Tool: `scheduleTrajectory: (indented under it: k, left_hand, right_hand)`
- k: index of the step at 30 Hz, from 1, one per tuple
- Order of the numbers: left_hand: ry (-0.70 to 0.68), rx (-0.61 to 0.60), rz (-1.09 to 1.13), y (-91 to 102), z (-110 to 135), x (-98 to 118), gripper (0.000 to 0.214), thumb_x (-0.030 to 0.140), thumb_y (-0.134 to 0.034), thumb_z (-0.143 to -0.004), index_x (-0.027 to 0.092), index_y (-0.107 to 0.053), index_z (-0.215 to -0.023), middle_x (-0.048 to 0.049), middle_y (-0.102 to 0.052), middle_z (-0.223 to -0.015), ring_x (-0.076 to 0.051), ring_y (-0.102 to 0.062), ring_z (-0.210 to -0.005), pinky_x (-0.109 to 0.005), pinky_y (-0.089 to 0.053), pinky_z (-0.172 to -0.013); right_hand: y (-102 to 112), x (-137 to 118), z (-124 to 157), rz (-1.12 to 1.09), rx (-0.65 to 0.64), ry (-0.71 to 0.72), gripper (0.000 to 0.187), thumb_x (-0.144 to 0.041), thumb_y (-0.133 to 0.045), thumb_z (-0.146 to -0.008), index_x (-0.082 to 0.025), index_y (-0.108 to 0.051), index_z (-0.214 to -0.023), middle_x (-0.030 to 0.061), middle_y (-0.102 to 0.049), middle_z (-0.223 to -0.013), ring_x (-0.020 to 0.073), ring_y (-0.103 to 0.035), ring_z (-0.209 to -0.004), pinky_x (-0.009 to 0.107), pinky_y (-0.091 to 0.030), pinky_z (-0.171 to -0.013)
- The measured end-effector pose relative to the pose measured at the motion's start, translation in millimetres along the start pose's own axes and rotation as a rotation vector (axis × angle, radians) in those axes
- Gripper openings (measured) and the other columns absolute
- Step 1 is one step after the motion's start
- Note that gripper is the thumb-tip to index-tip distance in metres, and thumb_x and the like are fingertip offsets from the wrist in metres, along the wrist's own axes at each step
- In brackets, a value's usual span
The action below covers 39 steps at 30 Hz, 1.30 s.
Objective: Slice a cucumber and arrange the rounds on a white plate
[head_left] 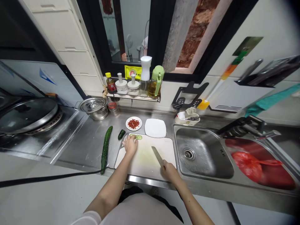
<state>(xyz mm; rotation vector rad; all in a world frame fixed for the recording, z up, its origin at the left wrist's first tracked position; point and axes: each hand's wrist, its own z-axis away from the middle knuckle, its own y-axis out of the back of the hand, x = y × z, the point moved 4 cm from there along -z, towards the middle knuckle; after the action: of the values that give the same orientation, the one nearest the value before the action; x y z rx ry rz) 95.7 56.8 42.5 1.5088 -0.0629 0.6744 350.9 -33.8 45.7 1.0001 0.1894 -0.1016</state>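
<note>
My right hand [169, 170] is closed round the handle of a kitchen knife [157, 155], its blade slanting up and left over the white cutting board [150, 170]. At the board's far left corner, my left hand [130, 145] rests with bent fingers somewhat apart, touching or just beside a few thin cucumber slices [139, 137]. Its fingertips partly cover the slices. A short cucumber piece [121, 134] lies just off the board's corner. Further left, a long whole cucumber [106, 148] lies on the steel counter.
Behind the board stand a plate of chopped red chili [133, 123] and a white square plate [155, 128]. A sink [199, 153] adjoins on the right. Left are a lidded steel pot [94, 108] and a covered wok [27, 115]. A seasoning rack [136, 97] hangs behind. A black cable [58, 177] crosses the counter's front edge.
</note>
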Motion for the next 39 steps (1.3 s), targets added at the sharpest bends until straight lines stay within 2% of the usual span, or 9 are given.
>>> scheduleTrajectory:
  k: [4, 8, 12, 16, 23, 27, 30, 34, 39]
  left_hand:
    - [-0.086, -0.022, -0.079, -11.5, -14.7, 18.1, 0.035, 0.034, -0.050, -0.086, 0.033, -0.063, -0.119, -0.0093, -0.059, -0.115, -0.029, -0.048, -0.110, -0.043, -0.030, -0.092]
    - [-0.137, -0.048, -0.165, -20.3, -20.9, 22.0, 0.030, 0.032, -0.050, -0.087, 0.032, -0.067, -0.112, -0.0099, -0.058, -0.115, -0.029, -0.046, -0.110, -0.043, -0.029, -0.091]
    - [-0.172, -0.047, -0.200, -22.3, -19.9, 23.5, 0.028, 0.028, -0.050, -0.088, 0.029, -0.066, -0.111, -0.0103, -0.058, -0.119, -0.028, -0.046, -0.111, -0.042, -0.028, -0.091]
    - [-0.169, -0.021, -0.153, -18.8, -17.9, 26.3, 0.024, 0.023, -0.050, -0.087, 0.025, -0.067, -0.104, -0.0097, -0.064, -0.111, -0.026, -0.050, -0.108, -0.040, -0.028, -0.091]
    - [0.036, -0.135, 0.119, -17.1, -12.3, 16.0, 0.027, 0.024, -0.056, -0.081, 0.031, -0.068, -0.105, -0.0029, -0.072, -0.094, -0.025, -0.060, -0.102, -0.039, -0.032, -0.091]
    - [0.211, -0.203, 0.403, -25.8, -4.7, 3.2, 0.016, 0.020, -0.067, -0.068, 0.026, -0.070, -0.083, -0.0016, -0.072, -0.086, -0.024, -0.062, -0.100, -0.035, -0.038, -0.087]
    - [0.367, -0.250, 0.714, -39.3, 6.4, -2.9, 0.014, 0.016, -0.072, -0.061, 0.019, -0.064, -0.072, -0.0033, -0.070, -0.080, -0.021, -0.065, -0.087, -0.028, -0.043, -0.072]
    - [0.450, -0.322, 0.910, -58.1, 28.6, -2.4, 0.016, 0.020, -0.070, -0.067, 0.016, -0.058, -0.078, -0.0049, -0.070, -0.076, -0.014, -0.065, -0.068, -0.020, -0.039, -0.052]
    - [0.531, -0.350, 1.071, -72.0, 49.3, -2.4, 0.021, 0.021, -0.070, -0.070, 0.015, -0.054, -0.082, -0.0057, -0.070, -0.076, -0.011, -0.067, -0.065, -0.016, -0.037, -0.048]
  right_hand:
    - [0.4, 2.9, 1.4, -0.019, 0.010, -0.001, 0.029, -0.014, -0.038, -0.086, -0.018, -0.056, -0.108, 0.0090, -0.068, -0.093, 0.0180, -0.063, -0.085, 0.024, -0.033, -0.066]
    - [0.0, 5.2, 3.5, -0.034, 0.020, -0.008, 0.028, -0.014, -0.038, -0.085, -0.017, -0.057, -0.106, 0.0084, -0.068, -0.092, 0.0172, -0.063, -0.084, 0.024, -0.032, -0.065]
    - [-0.2, 6.1, 5.6, -0.041, 0.020, -0.010, 0.029, -0.013, -0.038, -0.085, -0.016, -0.056, -0.107, 0.0086, -0.068, -0.091, 0.0176, -0.063, -0.084, 0.024, -0.032, -0.065]
    - [0.7, 6.4, 7.2, -0.059, 0.000, -0.007, 0.030, -0.014, -0.038, -0.085, -0.015, -0.056, -0.109, 0.0101, -0.067, -0.091, 0.0189, -0.062, -0.083, 0.025, -0.032, -0.065]
    - [2.9, 2.9, 9.2, -0.042, -0.005, -0.019, 0.030, -0.015, -0.038, -0.086, -0.016, -0.056, -0.110, 0.0098, -0.067, -0.093, 0.0186, -0.063, -0.085, 0.025, -0.032, -0.065]
    - [1.6, -0.5, 9.5, -0.039, -0.022, -0.019, 0.028, -0.016, -0.038, -0.087, -0.017, -0.055, -0.110, 0.0094, -0.067, -0.096, 0.0177, -0.063, -0.086, 0.024, -0.031, -0.064]
    - [1.3, -2.8, 10.6, -0.029, -0.030, -0.025, 0.027, -0.016, -0.038, -0.088, -0.016, -0.055, -0.109, 0.0109, -0.067, -0.097, 0.0183, -0.063, -0.087, 0.025, -0.032, -0.063]
    - [3.4, -6.1, 13.6, -0.022, -0.032, -0.027, 0.027, -0.016, -0.038, -0.088, -0.016, -0.054, -0.109, 0.0117, -0.068, -0.098, 0.0194, -0.063, -0.087, 0.025, -0.032, -0.063]
    - [4.6, -10.7, 14.7, -0.015, -0.047, -0.016, 0.027, -0.018, -0.039, -0.088, -0.018, -0.054, -0.111, 0.0104, -0.068, -0.098, 0.0198, -0.063, -0.088, 0.025, -0.034, -0.064]
